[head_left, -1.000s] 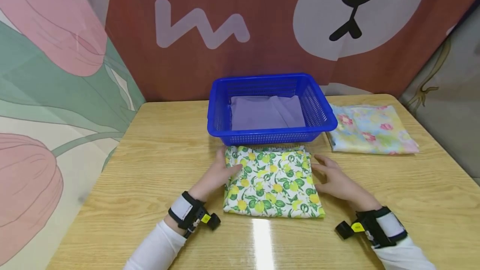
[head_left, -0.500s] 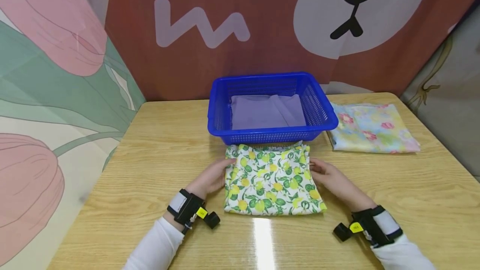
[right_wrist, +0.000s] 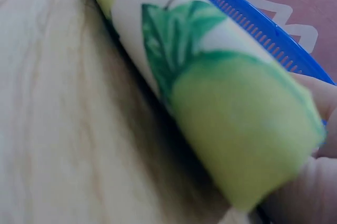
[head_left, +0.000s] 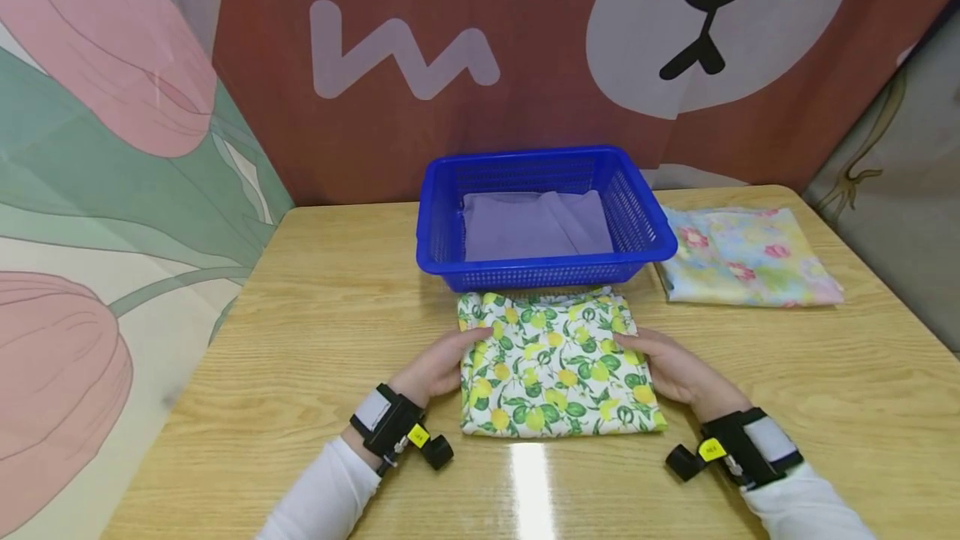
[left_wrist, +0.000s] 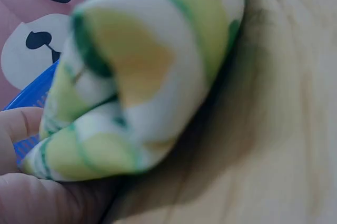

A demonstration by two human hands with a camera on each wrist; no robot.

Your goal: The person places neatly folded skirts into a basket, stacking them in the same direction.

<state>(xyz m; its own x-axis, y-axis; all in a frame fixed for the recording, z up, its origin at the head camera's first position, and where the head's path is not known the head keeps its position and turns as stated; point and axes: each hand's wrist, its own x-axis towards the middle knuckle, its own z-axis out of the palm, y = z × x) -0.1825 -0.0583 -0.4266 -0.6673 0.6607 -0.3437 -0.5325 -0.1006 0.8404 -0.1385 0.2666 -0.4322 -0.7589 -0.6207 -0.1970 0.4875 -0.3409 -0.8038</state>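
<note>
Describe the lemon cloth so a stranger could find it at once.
Find the blue basket on the wooden table. On its near side, the left hand and the right hand grip the lemon cloth by opposite edges. Its yellow lemons and green leaves on white set it apart from the plain purple cloth in the basket and the pastel floral cloth to the right.

At the lower left, the left grip (left_wrist: 31,197) pinches the edge of a folded cloth (left_wrist: 142,71) printed with yellow fruit and green leaves. The cloth's layered end, blurred, faces the camera. A shadow darkens the worktop (left_wrist: 279,129) beside it. Behind are a blue basket (left_wrist: 32,96) and a pink backdrop (left_wrist: 16,2) with a dark-nosed muzzle.
</note>
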